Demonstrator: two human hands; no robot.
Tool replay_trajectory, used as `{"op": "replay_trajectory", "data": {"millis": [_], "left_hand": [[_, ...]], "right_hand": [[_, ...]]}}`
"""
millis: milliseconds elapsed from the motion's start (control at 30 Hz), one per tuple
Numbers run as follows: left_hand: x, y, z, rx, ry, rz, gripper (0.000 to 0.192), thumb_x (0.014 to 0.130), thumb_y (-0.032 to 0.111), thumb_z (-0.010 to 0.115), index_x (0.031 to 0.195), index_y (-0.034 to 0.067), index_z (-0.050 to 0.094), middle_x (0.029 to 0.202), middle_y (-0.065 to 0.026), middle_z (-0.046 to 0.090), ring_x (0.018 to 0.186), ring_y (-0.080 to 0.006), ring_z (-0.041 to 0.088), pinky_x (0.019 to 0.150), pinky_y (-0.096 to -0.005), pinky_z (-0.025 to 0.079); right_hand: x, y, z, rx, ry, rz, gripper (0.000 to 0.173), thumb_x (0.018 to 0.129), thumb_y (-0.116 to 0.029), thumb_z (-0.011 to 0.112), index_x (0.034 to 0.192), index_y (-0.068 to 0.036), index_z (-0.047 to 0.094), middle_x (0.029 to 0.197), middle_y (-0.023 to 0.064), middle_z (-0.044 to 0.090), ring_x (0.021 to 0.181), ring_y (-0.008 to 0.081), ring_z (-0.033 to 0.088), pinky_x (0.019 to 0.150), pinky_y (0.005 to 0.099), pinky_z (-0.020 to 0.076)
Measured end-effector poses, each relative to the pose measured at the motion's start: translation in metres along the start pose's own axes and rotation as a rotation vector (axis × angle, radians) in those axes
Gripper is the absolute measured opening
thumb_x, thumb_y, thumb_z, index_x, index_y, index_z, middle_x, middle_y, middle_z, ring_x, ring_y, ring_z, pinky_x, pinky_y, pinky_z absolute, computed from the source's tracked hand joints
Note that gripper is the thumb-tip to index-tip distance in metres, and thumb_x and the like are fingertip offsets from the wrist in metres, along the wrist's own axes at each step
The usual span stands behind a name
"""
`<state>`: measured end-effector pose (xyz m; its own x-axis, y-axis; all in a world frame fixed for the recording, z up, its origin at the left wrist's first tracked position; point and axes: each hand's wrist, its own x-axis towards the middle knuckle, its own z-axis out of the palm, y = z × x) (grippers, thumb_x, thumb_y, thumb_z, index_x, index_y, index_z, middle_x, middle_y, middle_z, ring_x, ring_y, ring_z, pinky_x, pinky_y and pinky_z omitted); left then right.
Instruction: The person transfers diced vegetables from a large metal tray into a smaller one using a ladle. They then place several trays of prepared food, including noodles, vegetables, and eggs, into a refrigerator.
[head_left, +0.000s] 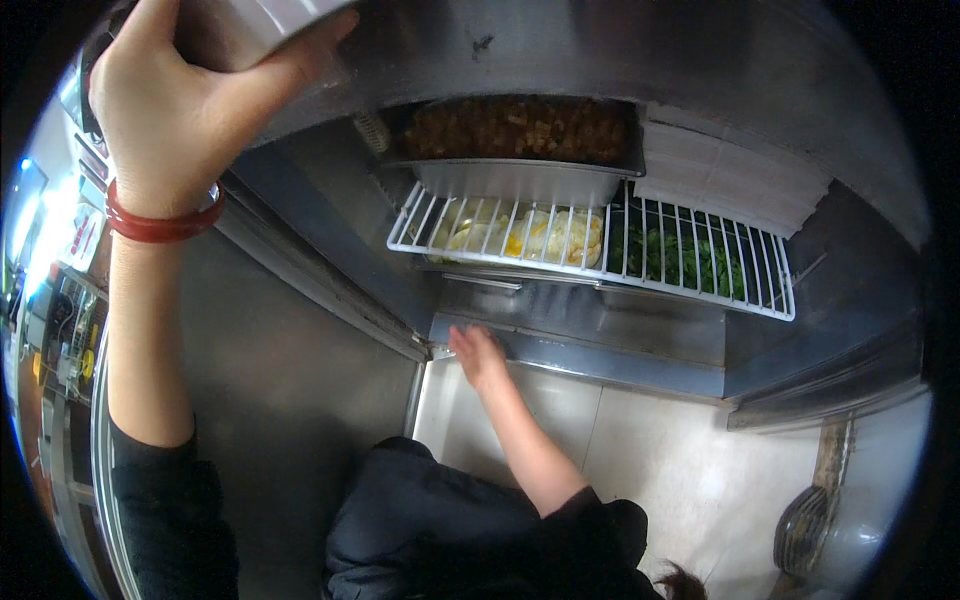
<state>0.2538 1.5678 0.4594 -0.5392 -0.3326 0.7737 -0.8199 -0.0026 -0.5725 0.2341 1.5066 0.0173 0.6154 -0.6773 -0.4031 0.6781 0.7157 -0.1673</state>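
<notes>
My left hand (180, 112), with a red bangle (165, 217) at the wrist, is raised at the upper left and grips a pale, smooth container (247, 30) that the picture's top edge cuts off. My right hand (476, 352) reaches low, its fingers slightly apart, before the lower front edge of an open metal refrigerator. Above it juts a white wire shelf (592, 259). A deep metal pan of brown diced food (525, 131) stands on the shelf. Through the wires show fried eggs (555, 236) at the left and leafy greens (682, 259) at the right.
A stack of white boxes or packs (720, 165) fills the shelf's right part. The steel door (285, 375) stands open at the left. Below are a metal sill (615, 367) and a pale tiled floor (675, 465). Stacked dark dishes or pans (802, 529) lie at the lower right.
</notes>
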Motion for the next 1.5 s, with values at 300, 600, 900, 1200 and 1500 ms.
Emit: {"op": "replay_trajectory", "data": {"millis": [300, 600, 900, 1200, 1500], "left_hand": [[0.011, 0.017, -0.005, -0.115, -0.032, 0.053, 0.058, 0.057, 0.021, 0.073, 0.106, 0.001, 0.05, 0.087, -0.0122, 0.059, 0.079, -0.019, 0.058, 0.07, -0.0274, 0.046], [0.019, 0.019, -0.011, -0.239, -0.025, -0.065, 0.045, 0.049, 0.003, 0.059, 0.093, 0.007, 0.059, 0.091, -0.0097, 0.06, 0.081, -0.0205, 0.059, 0.071, -0.0269, 0.046], [0.035, 0.011, -0.02, -0.356, -0.08, -0.155, 0.046, 0.042, 0.006, 0.063, 0.088, 0.009, 0.061, 0.087, -0.0107, 0.059, 0.079, -0.0227, 0.059, 0.07, -0.0293, 0.048], [0.039, -0.003, -0.068, -0.815, -0.623, -0.355, 0.068, 0.052, 0.011, 0.065, 0.115, 0.009, 0.039, 0.123, -0.0149, 0.033, 0.11, -0.0262, 0.037, 0.088, -0.039, 0.034], [-0.033, 0.037, -0.342, -1.238, -1.115, -1.133, 0.037, 0.07, 0.022, 0.054, 0.103, 0.005, 0.049, 0.09, -0.0163, 0.055, 0.083, -0.0331, 0.052, 0.073, -0.0379, 0.042]], "right_hand": [[-0.103, 0.019, -0.082, -0.212, -0.024, 0.265, 0.024, 0.08, -0.017, 0.049, 0.1, -0.004, 0.044, 0.098, 0.0159, 0.052, 0.09, 0.0241, 0.051, 0.08, 0.035, 0.0423], [-0.148, 0.007, -0.084, -0.26, 0.006, 0.206, 0.021, 0.081, -0.015, 0.047, 0.099, -0.005, 0.046, 0.094, 0.0155, 0.052, 0.085, 0.0233, 0.051, 0.071, 0.0339, 0.0437], [-0.259, -0.022, -0.073, -0.078, 0.485, 0.082, 0.024, 0.081, -0.016, 0.045, 0.103, -0.005, 0.043, 0.093, 0.0152, 0.052, 0.083, 0.024, 0.053, 0.068, 0.0347, 0.0456], [-0.391, -0.02, 0.066, -0.557, 0.447, 0.278, 0.027, 0.081, -0.014, 0.043, 0.107, -0.005, 0.038, 0.096, 0.0168, 0.051, 0.083, 0.0252, 0.053, 0.067, 0.0363, 0.0467], [-0.479, 0.017, 0.214, -1.004, -0.061, 0.636, 0.031, 0.081, -0.013, 0.041, 0.111, -0.006, 0.034, 0.098, 0.0183, 0.049, 0.084, 0.0264, 0.053, 0.067, 0.0378, 0.0478]]}}
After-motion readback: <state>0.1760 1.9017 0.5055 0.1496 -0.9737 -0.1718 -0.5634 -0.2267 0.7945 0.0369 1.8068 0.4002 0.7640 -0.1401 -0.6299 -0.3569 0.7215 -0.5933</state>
